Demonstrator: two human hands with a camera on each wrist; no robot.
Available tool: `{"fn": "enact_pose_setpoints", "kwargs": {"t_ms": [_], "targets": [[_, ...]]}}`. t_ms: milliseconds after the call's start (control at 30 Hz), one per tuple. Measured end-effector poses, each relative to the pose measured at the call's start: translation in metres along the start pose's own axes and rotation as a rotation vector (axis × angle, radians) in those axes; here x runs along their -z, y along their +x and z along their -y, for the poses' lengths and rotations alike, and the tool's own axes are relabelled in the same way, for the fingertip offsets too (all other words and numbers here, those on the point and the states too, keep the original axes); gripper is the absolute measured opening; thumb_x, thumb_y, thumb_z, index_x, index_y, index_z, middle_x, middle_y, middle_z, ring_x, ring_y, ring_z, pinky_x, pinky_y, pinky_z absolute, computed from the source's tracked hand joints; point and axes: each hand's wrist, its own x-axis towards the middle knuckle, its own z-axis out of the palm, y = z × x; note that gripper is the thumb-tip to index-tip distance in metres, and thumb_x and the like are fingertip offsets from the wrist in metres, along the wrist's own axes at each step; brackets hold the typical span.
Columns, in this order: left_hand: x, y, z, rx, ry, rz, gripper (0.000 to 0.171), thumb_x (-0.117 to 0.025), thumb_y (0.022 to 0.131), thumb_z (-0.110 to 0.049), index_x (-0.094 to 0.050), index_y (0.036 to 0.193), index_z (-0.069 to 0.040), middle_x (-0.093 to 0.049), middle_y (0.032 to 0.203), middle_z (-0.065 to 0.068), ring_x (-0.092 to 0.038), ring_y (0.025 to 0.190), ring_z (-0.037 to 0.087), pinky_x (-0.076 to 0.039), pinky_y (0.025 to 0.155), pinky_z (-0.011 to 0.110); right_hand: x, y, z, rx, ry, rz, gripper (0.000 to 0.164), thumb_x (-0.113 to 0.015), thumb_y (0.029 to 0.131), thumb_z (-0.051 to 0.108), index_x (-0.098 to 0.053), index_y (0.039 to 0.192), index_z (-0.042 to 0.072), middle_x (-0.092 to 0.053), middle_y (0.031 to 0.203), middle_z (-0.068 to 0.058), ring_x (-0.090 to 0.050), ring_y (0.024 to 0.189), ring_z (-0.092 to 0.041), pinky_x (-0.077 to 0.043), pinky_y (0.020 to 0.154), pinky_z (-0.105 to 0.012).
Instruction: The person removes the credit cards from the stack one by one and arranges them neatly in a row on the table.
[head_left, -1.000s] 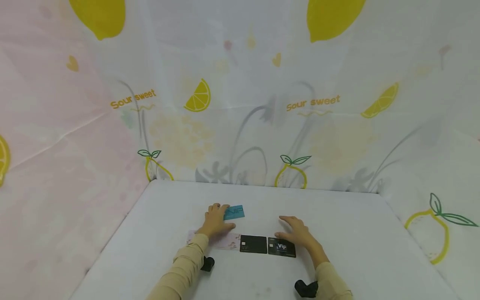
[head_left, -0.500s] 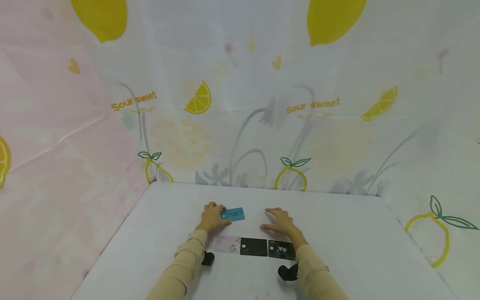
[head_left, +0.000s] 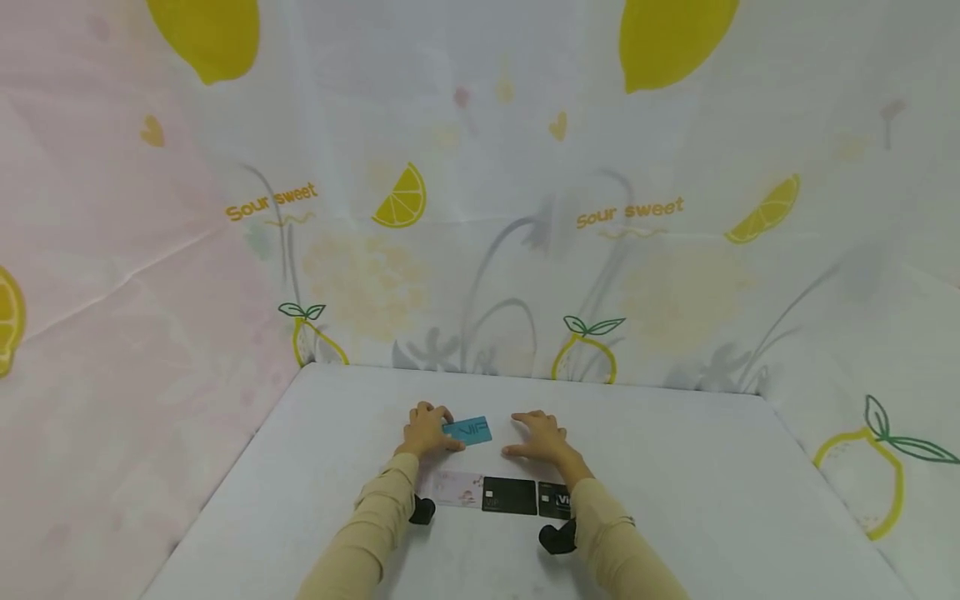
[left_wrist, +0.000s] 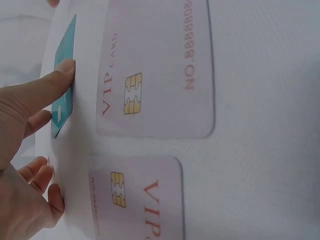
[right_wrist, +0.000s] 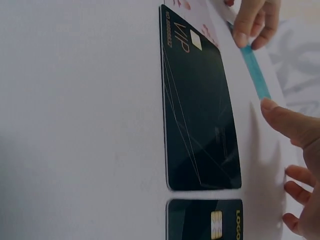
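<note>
A blue VIP card [head_left: 471, 431] is pinched between the thumb and fingers of my left hand [head_left: 426, 432], at the card's left end. My right hand [head_left: 543, 437] is just right of the card, its fingers spread and holding nothing; a small gap shows in the head view. In front of both hands lies a row of cards. Two pink VIP cards, one upper [left_wrist: 160, 65] and one lower [left_wrist: 140, 200] in the left wrist view, form its left part. A black VIP card [head_left: 510, 496] follows, then another black card [head_left: 552, 500], partly behind my right forearm.
The cards lie on a white table [head_left: 675, 500]. Behind and beside it hangs a lemon-printed cloth [head_left: 480, 250]. Black wrist-worn pieces, left [head_left: 422, 510] and right [head_left: 557, 539], jut from the forearms near the card row.
My right hand has moved left toward the blue card, and its forearm now covers part of the rightmost black card. The left hand has shifted slightly, showing more of the blue card.
</note>
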Motion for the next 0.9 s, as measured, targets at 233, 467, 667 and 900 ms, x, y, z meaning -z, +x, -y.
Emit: {"fn": "enact_pose_setpoints", "kwargs": {"t_ms": [233,467,667,900], "targets": [[0.000,0.000,-0.004,-0.006,-0.001,0.006,0.047,-0.086,0.065,-0.030,-0.063,0.101,-0.010,-0.044,0.119,0.023,-0.040,0.110,0.041,-0.040,0.083,0.058,-0.007,0.008,0.018,0.011,0.011,-0.010,0.069,-0.078,0.073,0.041,-0.054,0.130,0.010,-0.047,0.130,-0.021,-0.040,0.114,-0.042,-0.032,0.086,-0.062],[-0.001,-0.002,-0.003,-0.032,0.015,-0.018,0.047,-0.086,0.066,-0.032,-0.063,0.102,-0.012,-0.045,0.121,0.023,-0.041,0.110,0.041,-0.041,0.081,0.057,-0.012,0.013,0.028,-0.012,0.002,-0.037,0.066,-0.079,0.070,0.045,-0.060,0.121,0.007,-0.046,0.130,-0.021,-0.039,0.115,-0.042,-0.032,0.084,-0.059],[-0.005,0.002,0.003,-0.046,-0.016,-0.038,0.050,-0.087,0.062,-0.034,-0.063,0.100,-0.012,-0.046,0.120,0.024,-0.041,0.111,0.042,-0.040,0.081,0.059,-0.013,0.016,0.032,-0.044,0.066,-0.037,0.051,-0.082,0.067,0.042,-0.067,0.106,0.010,-0.046,0.132,-0.020,-0.038,0.116,-0.045,-0.030,0.085,-0.061],[-0.011,0.001,0.014,-0.092,-0.057,-0.083,0.050,-0.087,0.062,-0.037,-0.062,0.098,-0.012,-0.046,0.116,0.026,-0.040,0.108,0.043,-0.039,0.080,0.059,-0.014,0.019,0.035,-0.064,0.091,-0.004,0.044,-0.081,0.069,0.039,-0.069,0.101,0.012,-0.045,0.133,-0.018,-0.037,0.117,-0.045,-0.028,0.088,-0.062]]}}
